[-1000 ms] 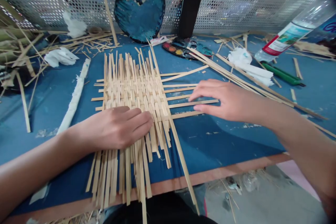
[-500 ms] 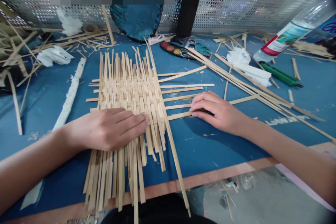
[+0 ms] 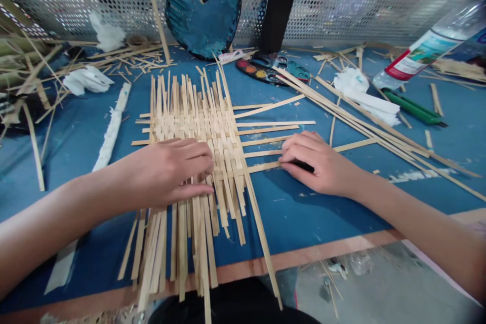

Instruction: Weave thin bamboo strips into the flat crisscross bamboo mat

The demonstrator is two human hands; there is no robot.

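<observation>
A half-woven mat of pale bamboo strips point(image 3: 193, 126) lies on the blue table point(image 3: 304, 212). My left hand point(image 3: 170, 169) rests flat on the mat's near part, fingers stretched out and pointing right. My right hand point(image 3: 315, 162) lies to the right of the mat with its fingers curled down on the ends of the horizontal strips point(image 3: 266, 154) that stick out of the weave. Loose vertical strips point(image 3: 182, 253) hang over the table's front edge.
A long bundle of strips point(image 3: 364, 121) runs diagonally at the right. A paint palette point(image 3: 261, 72), a blue heart shape point(image 3: 203, 23), a black upright block point(image 3: 277, 7), a green tool point(image 3: 415, 109), white tissues point(image 3: 359, 88) and a plastic bottle point(image 3: 425, 50) stand behind. Scraps litter the far left.
My right hand drew back toward me and its fingers curled onto the protruding horizontal strips. My left hand shifted slightly up the mat and stayed flat.
</observation>
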